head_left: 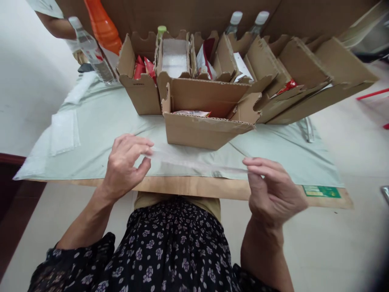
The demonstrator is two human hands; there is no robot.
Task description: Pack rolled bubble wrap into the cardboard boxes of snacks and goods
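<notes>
A thin, translucent piece of plastic film (194, 162) stretches between my two hands above the table's front edge. Its right end is pinched between the thumb and fingers of my right hand (275, 190). The left end meets the bent fingertips of my left hand (127, 164), whose thumb stands a little apart below; the exact grip there is blurred. Just beyond the film stands an open cardboard box (206, 132), with a shiny packet (193, 113) showing inside it.
More open cardboard boxes (147, 97) stand in a row behind, several holding packets. White folded sheets (64, 132) lie at left on the pale green cloth (100, 117). Bottles, including an orange one (103, 26), stand at the back. Another person's arm (56, 26) shows at upper left.
</notes>
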